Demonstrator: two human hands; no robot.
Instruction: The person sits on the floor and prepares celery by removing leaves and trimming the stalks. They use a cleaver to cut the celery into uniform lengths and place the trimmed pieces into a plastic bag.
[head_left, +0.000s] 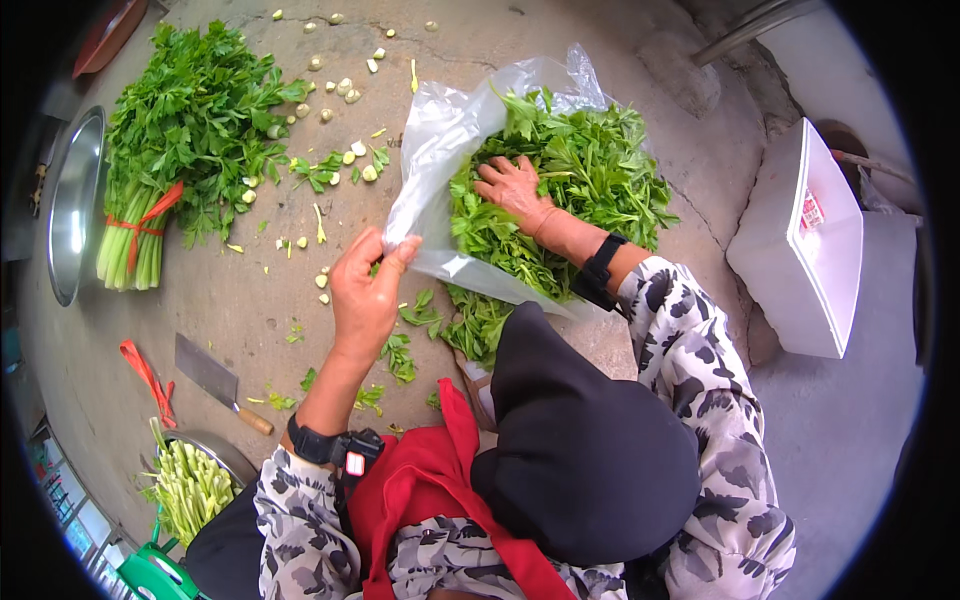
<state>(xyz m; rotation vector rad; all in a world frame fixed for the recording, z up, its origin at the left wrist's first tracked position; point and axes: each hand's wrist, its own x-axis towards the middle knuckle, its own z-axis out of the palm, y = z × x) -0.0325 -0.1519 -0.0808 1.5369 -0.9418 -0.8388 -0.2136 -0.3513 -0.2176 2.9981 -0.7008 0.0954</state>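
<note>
My left hand (367, 289) pinches the rim of a clear plastic bag (442, 142) between thumb and fingers, pulling that edge up and towards the left. Cut celery leaves (600, 169) are heaped in and over the bag's mouth. On top of this heap lies my right hand (514, 187), palm down, its fingers slightly apart and pressing into the greens. Its fingertips are partly sunk among the leaves. Some leaves (476, 326) spill below the bag, beside my shoe.
A bunch of celery tied with red ribbon (142, 225) lies at left beside a steel basin (77, 210). A cleaver (217, 379) and a loose red ribbon (148, 382) rest on the concrete. Cut stalks (187, 480) fill a bowl. Root ends (345, 86) are scattered; a white foam box (795, 247) stands right.
</note>
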